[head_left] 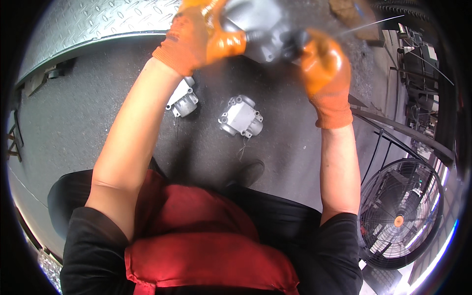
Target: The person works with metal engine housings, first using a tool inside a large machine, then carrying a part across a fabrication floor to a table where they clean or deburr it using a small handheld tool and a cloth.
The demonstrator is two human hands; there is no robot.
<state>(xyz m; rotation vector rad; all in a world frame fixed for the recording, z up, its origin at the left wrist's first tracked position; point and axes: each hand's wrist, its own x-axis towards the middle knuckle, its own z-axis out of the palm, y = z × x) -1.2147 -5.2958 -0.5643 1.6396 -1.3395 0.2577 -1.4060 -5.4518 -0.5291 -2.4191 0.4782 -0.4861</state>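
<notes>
Left hand [199, 37]: in an orange glove, raised near the top edge of the view; fingers curled tight around the left side of the grey metal part [255, 27].
Right hand [324, 64]: also in an orange glove; fingers closed against the right end of the same part, where a dark stub projects. Blur hides the exact grip.
Grey metal part: a cast housing, held up in the air between both hands, well above the floor [73, 132].
Second casting [241, 117]: a pale grey housing with lugs, lying on the dark floor below the hands, apart from them.
Third casting [183, 100]: similar in kind, lying on the floor just beside the left forearm in the view, partly hidden by it.
Ramp [93, 22]: ribbed metal plate, upper left.
Fan [399, 216]: round black wire cage, lower right, beside the right elbow.
Apron [196, 241]: red, worn over dark clothes.
</notes>
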